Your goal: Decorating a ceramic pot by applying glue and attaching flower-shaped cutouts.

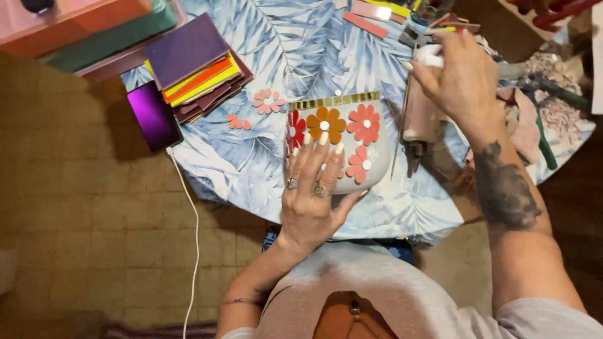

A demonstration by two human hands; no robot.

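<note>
Bracing the flower-covered pot (pixel 352 141) on the worktop (pixel 295 50), your left hand (pixel 311 188) lies fingers spread flat, while your right hand (pixel 461 75) grip pinches a white tube (pixel 429 55) just beside it.

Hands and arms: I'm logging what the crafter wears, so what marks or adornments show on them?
The left hand has two rings and pale polished nails, with a thin line tattoo near the elbow. The right hand shows no rings; its forearm carries a large dark tattoo. Short light grey sleeves.
</note>
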